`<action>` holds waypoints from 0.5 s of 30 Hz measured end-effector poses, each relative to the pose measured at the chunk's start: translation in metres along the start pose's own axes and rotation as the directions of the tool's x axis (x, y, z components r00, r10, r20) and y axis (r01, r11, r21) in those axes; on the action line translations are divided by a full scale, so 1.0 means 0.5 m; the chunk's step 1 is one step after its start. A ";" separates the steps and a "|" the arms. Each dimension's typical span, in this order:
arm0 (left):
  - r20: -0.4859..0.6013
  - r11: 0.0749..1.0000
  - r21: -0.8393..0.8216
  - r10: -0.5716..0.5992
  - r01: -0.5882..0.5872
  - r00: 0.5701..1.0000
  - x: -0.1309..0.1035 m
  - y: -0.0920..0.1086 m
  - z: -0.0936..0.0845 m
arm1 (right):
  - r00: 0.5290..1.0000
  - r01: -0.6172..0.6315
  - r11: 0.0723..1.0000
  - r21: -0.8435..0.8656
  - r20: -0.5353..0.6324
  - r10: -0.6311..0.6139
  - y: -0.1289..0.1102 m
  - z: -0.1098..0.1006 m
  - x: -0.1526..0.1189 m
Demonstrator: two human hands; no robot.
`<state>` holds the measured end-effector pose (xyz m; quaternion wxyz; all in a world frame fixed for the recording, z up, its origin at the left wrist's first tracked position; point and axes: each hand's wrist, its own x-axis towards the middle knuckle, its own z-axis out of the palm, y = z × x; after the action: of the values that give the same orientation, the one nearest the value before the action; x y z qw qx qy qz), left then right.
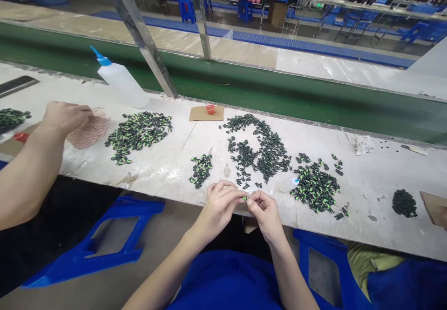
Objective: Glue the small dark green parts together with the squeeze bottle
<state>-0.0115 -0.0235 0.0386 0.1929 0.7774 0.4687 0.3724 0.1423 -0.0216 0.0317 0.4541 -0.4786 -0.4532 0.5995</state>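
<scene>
My left hand and my right hand meet at the near edge of the white worktable. Between their fingertips they pinch one small dark piece with a green tip. Just beyond the hands lies a wide scatter of dark pieces. A small heap of green-tipped pieces sits left of my hands. A bigger green-tipped heap lies to the right, with a small clear bottle beside it.
A co-worker's hand at the left rests on a pink pile, next to another green-tipped heap. A white squeeze bottle, an orange cap on cardboard, a green conveyor belt and blue stools surround the table.
</scene>
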 end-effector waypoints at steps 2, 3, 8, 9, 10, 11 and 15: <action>0.001 1.000 0.011 0.000 0.000 1.000 -0.002 -0.003 0.003 | 1.000 -0.006 1.000 -0.010 -0.015 0.006 0.002 0.000 0.000; 0.004 1.000 0.012 0.001 -0.001 1.000 -0.003 -0.003 0.004 | 1.000 -0.001 1.000 -0.029 -0.024 0.001 0.002 0.001 -0.003; 0.048 0.999 -0.013 -0.038 0.038 0.998 -0.002 -0.016 -0.003 | 0.952 0.166 0.922 -0.349 -0.187 -0.242 -0.008 -0.022 -0.049; 0.050 0.998 -0.003 -0.063 0.063 0.997 -0.003 -0.024 -0.007 | 0.900 0.222 0.873 -0.435 -0.252 -0.355 -0.012 -0.036 -0.059; 0.040 0.996 0.018 -0.091 0.091 0.995 -0.004 -0.035 -0.013 | 0.827 0.264 0.825 -0.500 -0.322 -0.460 -0.016 -0.053 -0.066; 0.019 0.991 0.051 -0.124 0.123 0.992 -0.005 -0.049 -0.020 | 0.744 0.268 0.791 -0.550 -0.403 -0.532 -0.021 -0.074 -0.070; -0.187 0.943 0.252 -0.173 0.217 0.967 -0.016 -0.112 -0.046 | 0.421 0.012 0.671 -0.741 -0.605 -0.676 -0.029 -0.168 -0.049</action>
<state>-0.0639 -0.0043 0.0140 0.0822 0.7131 0.6041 0.3460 0.2299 -0.0338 0.0388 0.5438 -0.7159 -0.4372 -0.0263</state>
